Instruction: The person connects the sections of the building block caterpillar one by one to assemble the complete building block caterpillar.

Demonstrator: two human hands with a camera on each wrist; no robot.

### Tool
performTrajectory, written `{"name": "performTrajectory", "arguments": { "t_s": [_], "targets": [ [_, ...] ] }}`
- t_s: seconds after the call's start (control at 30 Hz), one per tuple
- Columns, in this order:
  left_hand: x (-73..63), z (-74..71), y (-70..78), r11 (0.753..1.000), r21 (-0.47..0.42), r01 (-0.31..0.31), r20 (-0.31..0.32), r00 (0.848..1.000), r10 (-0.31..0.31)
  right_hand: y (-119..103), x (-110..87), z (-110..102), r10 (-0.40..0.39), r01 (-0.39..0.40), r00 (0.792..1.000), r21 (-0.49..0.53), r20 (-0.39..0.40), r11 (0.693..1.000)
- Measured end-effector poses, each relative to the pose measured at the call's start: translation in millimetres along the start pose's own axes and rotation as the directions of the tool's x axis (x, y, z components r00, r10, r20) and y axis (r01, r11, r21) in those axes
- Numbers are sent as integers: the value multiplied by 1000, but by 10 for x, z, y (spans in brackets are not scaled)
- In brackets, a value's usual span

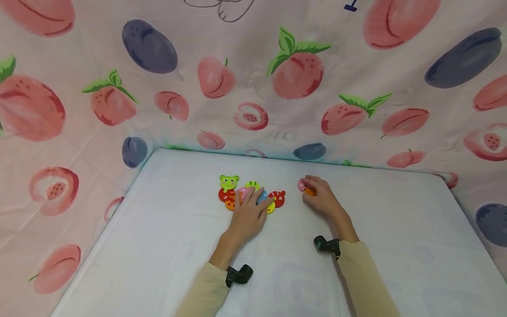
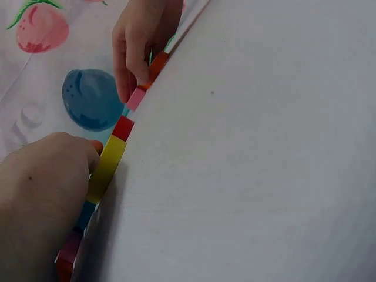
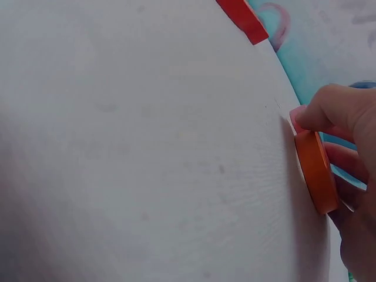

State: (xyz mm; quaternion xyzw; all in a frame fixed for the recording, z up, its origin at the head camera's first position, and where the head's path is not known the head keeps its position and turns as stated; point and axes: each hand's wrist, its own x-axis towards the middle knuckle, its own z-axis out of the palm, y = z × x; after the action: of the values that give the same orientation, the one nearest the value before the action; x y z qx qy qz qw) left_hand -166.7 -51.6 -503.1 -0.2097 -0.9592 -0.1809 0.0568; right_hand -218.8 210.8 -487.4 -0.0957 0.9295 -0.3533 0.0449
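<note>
A flat caterpillar puzzle lies on the white table, with a smiling green head piece (image 1: 229,182) at its left end. A red piece marked 2 (image 1: 225,195) joins the head, and a red piece marked 8 (image 1: 279,199) forms the right end. My left hand (image 1: 248,215) rests over the middle pieces with its fingers spread, partly covering pink, blue and yellow ones. To the right, apart from the puzzle, my right hand (image 1: 322,197) pinches a joined pair: a pink piece (image 3: 298,119) and an orange piece (image 3: 317,171). Both stay low at the tabletop.
The white-covered table (image 1: 158,246) meets a fruit-printed cloth (image 1: 178,132) at its back and left edges. Black wrist cameras (image 1: 239,274) sit on both wrists, beside beige sleeves (image 1: 368,273).
</note>
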Motion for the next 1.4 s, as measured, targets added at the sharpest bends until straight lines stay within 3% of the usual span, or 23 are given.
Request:
{"name": "performTrajectory", "arguments": {
  "t_s": [0.17, 0.3, 0.7, 1.1, 1.4],
  "targets": [
    [-4, -8, 26, 997, 63, -52, 62, 997, 49, -14, 2, 5, 6, -6, 1000, 7, -10, 1000],
    [-11, -25, 33, 997, 31, -68, 84, 994, 65, -25, -3, 15, 7, -7, 1000, 3, -10, 1000],
    [-19, 4, 16, 998, 0, -70, 51, 996, 70, -54, -15, 71, 55, -55, 998, -2, -23, 998],
    [-3, 22, 7, 998, -3, -55, 58, 997, 55, -133, 39, 108, 136, -135, 985, 20, -107, 991],
    [1, 25, 5, 999, 0, -53, 61, 997, 53, -136, 43, 103, 154, -153, 982, 15, -108, 988]
  ]
}}
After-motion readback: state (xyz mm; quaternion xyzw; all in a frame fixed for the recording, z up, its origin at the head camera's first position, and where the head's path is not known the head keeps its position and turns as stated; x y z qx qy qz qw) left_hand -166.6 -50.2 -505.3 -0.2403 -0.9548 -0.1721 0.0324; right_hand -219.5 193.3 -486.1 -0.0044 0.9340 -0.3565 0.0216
